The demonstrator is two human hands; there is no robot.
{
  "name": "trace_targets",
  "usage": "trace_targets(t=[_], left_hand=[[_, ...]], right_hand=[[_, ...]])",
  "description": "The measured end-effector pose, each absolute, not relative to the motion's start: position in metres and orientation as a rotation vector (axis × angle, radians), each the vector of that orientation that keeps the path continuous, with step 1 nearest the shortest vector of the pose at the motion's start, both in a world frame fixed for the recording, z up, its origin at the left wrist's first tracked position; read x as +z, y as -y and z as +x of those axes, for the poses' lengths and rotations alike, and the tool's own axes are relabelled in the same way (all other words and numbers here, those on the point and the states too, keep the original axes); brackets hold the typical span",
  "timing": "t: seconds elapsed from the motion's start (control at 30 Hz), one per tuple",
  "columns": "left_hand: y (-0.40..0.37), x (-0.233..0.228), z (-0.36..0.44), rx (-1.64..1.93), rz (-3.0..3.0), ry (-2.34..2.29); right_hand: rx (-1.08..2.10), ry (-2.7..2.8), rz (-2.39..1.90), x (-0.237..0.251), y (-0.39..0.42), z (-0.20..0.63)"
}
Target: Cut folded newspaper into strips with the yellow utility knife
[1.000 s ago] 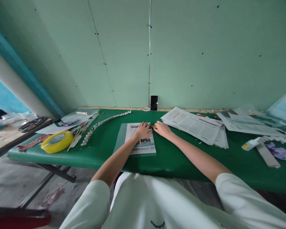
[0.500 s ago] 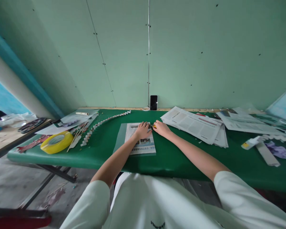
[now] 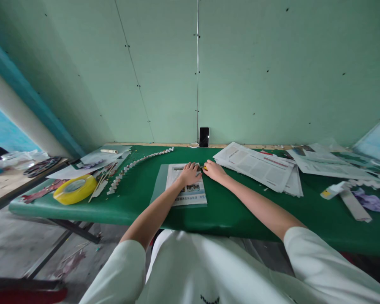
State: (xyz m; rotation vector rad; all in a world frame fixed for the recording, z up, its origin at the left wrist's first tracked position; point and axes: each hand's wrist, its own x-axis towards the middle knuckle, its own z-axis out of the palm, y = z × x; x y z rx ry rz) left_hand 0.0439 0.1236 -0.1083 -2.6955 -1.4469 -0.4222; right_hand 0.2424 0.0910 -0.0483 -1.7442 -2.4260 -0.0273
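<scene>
My left hand (image 3: 190, 173) lies flat on a folded piece of newspaper (image 3: 190, 199), fingers stretched out and pointing away from me. Under the paper, a translucent sheet (image 3: 157, 185) sticks out to the left and along the near edge. Just past the paper's right edge, my right hand (image 3: 214, 170) rests on the green tabletop, closed around a small yellow tool (image 3: 205, 168) with a dark part toward the paper. Most of this tool is hidden by my fingers, so its kind is unclear. The fingertips of both hands are close together.
Stacked newspaper sheets (image 3: 256, 165) lie right of my right hand. Farther right are a glue bottle (image 3: 332, 190) and crumpled purple paper (image 3: 369, 199). A yellow tape roll (image 3: 75, 189) and a folded paper chain (image 3: 129, 167) lie left. A phone (image 3: 204, 137) leans against the wall.
</scene>
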Motion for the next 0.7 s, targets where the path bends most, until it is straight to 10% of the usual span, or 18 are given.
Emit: trace_targets(t=[0.7], left_hand=[[-0.1265, -0.1123, 0.0427, -0.449, -2.689, 1.434]], right_hand=[[-0.002, 2.421, -1.726, -0.0512, -0.0994, 0.2441]])
